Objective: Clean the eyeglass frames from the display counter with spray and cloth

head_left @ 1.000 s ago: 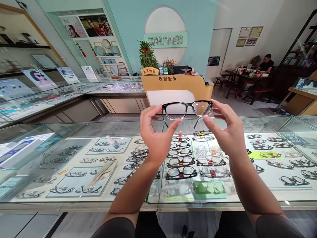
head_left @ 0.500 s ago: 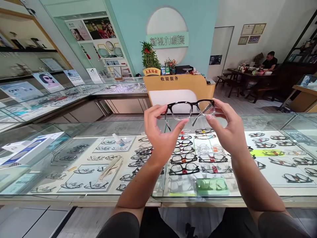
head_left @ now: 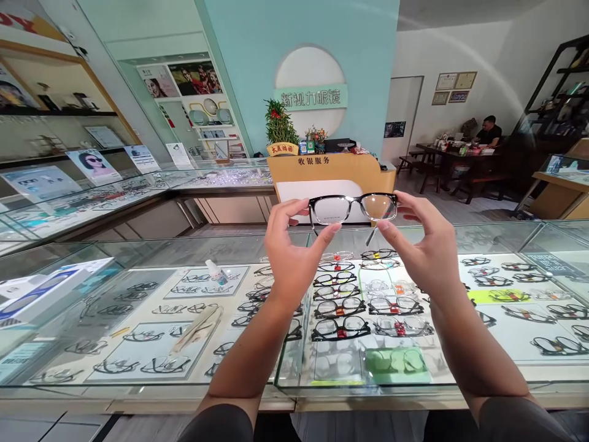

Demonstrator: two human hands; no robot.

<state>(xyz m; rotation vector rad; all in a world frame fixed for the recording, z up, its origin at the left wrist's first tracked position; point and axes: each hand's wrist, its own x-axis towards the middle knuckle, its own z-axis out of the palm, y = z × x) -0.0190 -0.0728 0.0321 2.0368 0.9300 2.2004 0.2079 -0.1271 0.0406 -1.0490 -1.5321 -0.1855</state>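
A pair of eyeglasses (head_left: 354, 199) with a black upper rim and clear lower rim is held up in front of me, above the glass display case. My left hand (head_left: 294, 245) pinches its left end between thumb and fingers. At the opposite end, my right hand (head_left: 421, 239) grips the frame the same way. The lenses face me nearly level, and part of a temple arm hangs below the right lens. Under my hands, rows of eyeglasses (head_left: 340, 328) lie inside the glass case (head_left: 288, 368), several with red tags.
On the case's left half stand a small white spray bottle (head_left: 216, 273) and a beige cloth (head_left: 197, 328). A white box (head_left: 50, 288) sits at far left. Beyond the case is a wooden cashier counter (head_left: 331, 169). Back right, a person (head_left: 488, 135) sits at a dark table (head_left: 453, 152).
The eyeglasses have turned more level and squarely toward me, still in both hands. My view has tilted up slightly, so the room and case sit lower in the picture.
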